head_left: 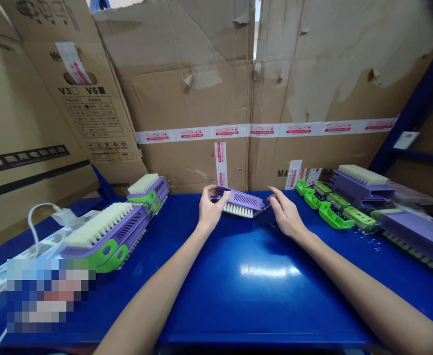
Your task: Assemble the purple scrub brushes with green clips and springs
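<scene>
A purple brush (244, 199) with white bristles facing down is held above the blue table, at the middle of the view. My left hand (212, 207) is closed around its left end, thumb on the near side. Just right of the brush's other end, my right hand (283, 211) has its fingers apart and holds nothing. A thin, dark part sticks out from the brush's right end toward my right fingertips; whether they touch it I cannot tell.
Purple and green brushes (103, 234) stand stacked at the left, by white cables (35, 222). Green handle pieces (330, 216) and more purple brush bodies (364, 185) lie at the right. Cardboard (186, 108) walls the back of the blue table (219, 286).
</scene>
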`<control>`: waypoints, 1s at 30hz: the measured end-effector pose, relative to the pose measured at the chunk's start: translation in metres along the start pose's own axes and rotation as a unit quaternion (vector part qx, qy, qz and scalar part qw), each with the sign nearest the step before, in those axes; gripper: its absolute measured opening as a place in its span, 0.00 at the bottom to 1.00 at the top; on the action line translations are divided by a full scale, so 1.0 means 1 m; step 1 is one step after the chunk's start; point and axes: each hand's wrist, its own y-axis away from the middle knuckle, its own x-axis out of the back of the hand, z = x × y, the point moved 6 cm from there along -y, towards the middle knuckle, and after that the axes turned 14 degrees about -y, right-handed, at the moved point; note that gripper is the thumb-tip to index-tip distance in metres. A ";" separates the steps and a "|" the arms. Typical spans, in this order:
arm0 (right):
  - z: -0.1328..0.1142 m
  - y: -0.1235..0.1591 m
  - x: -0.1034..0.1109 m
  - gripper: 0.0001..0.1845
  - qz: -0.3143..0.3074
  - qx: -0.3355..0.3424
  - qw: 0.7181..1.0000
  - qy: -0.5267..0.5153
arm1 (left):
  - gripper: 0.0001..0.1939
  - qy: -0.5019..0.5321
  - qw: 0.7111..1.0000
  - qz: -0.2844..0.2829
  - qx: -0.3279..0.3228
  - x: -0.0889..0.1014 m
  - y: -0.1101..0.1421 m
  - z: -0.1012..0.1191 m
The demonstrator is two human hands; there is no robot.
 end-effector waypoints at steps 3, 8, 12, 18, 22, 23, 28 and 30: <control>0.002 0.000 0.001 0.30 0.006 -0.034 0.996 -0.078 | 0.23 0.054 0.997 -0.047 -0.002 -0.007 0.003 0.003; 0.002 0.002 -0.009 0.29 -0.045 -0.064 0.986 -0.148 | 0.23 0.079 0.990 -0.115 -0.001 -0.017 0.011 0.012; -0.004 0.005 -0.015 0.29 -0.079 -0.066 0.979 -0.177 | 0.24 0.066 0.988 -0.139 -0.016 -0.022 0.016 0.016; -0.015 0.008 -0.020 0.29 -0.114 -0.059 0.977 -0.167 | 0.22 0.075 0.987 -0.143 -0.023 -0.022 0.017 0.017; -0.016 0.010 -0.025 0.30 -0.146 -0.086 0.968 -0.182 | 0.22 0.080 0.986 -0.146 -0.020 -0.021 0.017 0.018; -0.016 0.011 -0.026 0.30 -0.153 -0.092 0.966 -0.189 | 0.23 0.080 0.986 -0.146 -0.019 -0.021 0.017 0.018; -0.014 0.011 -0.029 0.31 -0.169 -0.102 0.955 -0.222 | 0.25 0.074 0.988 -0.133 -0.012 -0.019 0.015 0.016; -0.013 0.011 -0.029 0.32 -0.169 -0.106 0.954 -0.226 | 0.25 0.078 0.988 -0.130 -0.013 -0.019 0.014 0.015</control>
